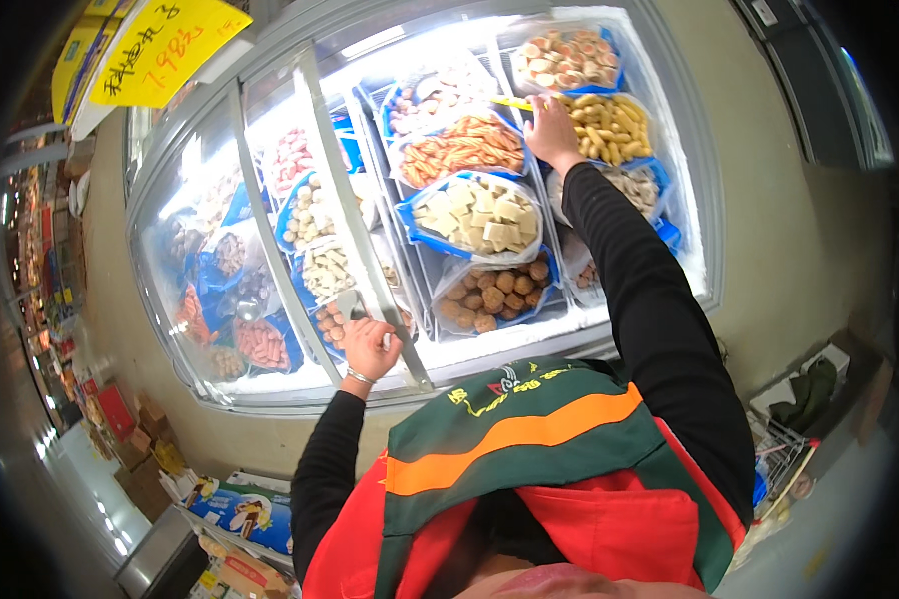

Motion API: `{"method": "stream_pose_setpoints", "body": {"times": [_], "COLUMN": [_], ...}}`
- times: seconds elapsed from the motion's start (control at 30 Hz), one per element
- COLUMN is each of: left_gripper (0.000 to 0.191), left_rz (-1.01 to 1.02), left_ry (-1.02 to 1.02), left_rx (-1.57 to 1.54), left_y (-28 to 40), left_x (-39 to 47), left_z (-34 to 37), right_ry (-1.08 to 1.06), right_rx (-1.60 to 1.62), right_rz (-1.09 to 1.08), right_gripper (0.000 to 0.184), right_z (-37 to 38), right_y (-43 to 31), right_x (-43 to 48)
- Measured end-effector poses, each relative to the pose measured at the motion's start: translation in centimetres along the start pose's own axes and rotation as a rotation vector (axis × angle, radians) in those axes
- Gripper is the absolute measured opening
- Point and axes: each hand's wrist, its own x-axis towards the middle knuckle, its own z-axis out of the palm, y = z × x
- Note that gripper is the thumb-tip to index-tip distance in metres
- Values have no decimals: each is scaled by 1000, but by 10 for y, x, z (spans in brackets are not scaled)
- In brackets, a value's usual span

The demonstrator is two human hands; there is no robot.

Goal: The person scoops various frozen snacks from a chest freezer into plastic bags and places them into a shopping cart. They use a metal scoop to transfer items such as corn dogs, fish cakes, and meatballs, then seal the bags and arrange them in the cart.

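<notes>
My right hand (553, 133) reaches over the uncovered part of a chest freezer (708, 187), pinching a thin yellow strip-like thing (511, 102). Beside that hand lies a bag of yellow finger-shaped frozen pieces (607, 123); orange twisted pieces (464, 148) are to its left. My left hand (373, 348) is curled at the metal frame of a sliding glass lid (371, 277). A flat grey piece (350, 303) juts out above its fingers; whether it is a scraper or a lid handle, I cannot tell. Pale tofu-like squares (479, 213) and brown balls (494, 296) fill nearer bags.
Wire dividers (389, 183) separate the bags. Frost coats the freezer's inner walls. A yellow handwritten price sign (168, 52) sticks up at the far left. Printed boxes (247, 509) stand behind me on the left, and a wire cart (786, 449) is at the lower right.
</notes>
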Motion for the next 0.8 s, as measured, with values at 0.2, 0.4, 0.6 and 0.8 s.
{"method": "stream_pose_setpoints", "body": {"times": [0.2, 0.4, 0.6, 0.8], "left_gripper": [10, 11, 11, 11], "left_rz": [34, 30, 31, 37], "left_ry": [208, 202, 232, 254], "left_rx": [-18, -12, -20, -13], "left_y": [-1, -1, -1, 0], "left_x": [6, 6, 5, 7], "left_z": [8, 6, 7, 9], "right_ry": [-657, -554, -245, -538], "right_rx": [-290, -41, 118, -30], "right_rz": [140, -53, -127, -124], "right_gripper": [43, 41, 37, 29], "right_z": [28, 13, -73, -61], "right_y": [-40, -53, -13, -28], "right_x": [57, 46, -35, 1]}}
